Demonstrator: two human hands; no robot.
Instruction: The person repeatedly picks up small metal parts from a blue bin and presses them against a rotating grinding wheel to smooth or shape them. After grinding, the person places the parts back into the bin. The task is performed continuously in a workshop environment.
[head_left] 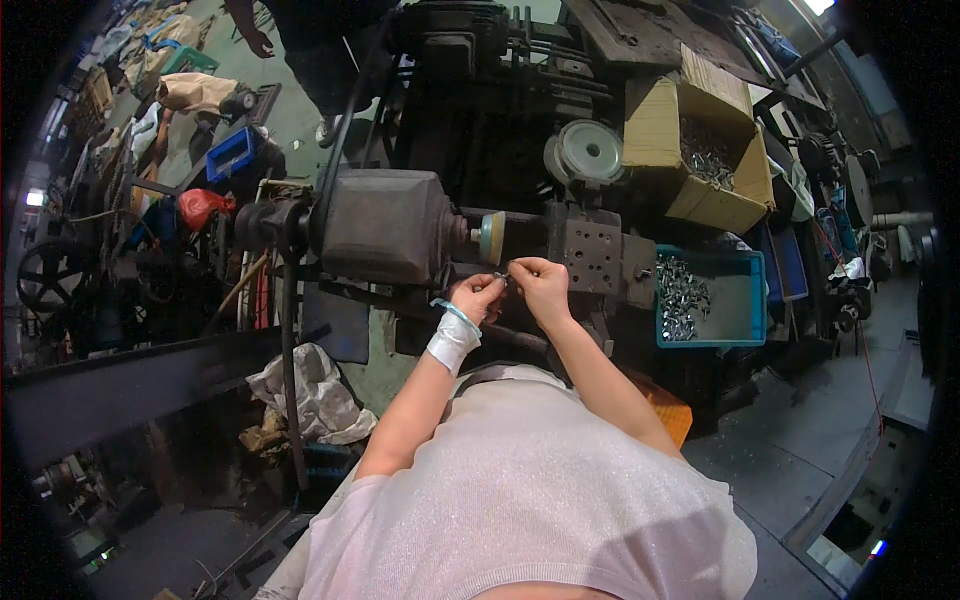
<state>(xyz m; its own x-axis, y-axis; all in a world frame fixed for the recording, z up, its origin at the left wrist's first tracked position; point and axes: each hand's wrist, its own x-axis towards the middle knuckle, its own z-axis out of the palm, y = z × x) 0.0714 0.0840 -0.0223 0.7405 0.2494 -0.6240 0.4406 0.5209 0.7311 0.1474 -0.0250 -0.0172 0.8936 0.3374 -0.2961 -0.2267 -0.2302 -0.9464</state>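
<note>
My left hand point(480, 296), with a white wrap and a pale blue band at its wrist, is closed in a pinch on a small metal part point(500, 276). From the other side the fingers of my right hand point(541, 287) pinch the same part. Its exact shape is too small to make out. Both hands are just below a round wheel point(492, 238) with a yellowish face and greenish rim, mounted on the spindle of a dark machine head point(385, 228). The part and the wheel appear apart.
A drilled metal block point(592, 255) and a round grey disc point(590, 152) sit right of the wheel. Farther right are a teal bin point(762, 300) and a cardboard box point(655, 125), both holding many shiny metal pieces. Another person point(320, 50) stands at the far left, beyond the machine.
</note>
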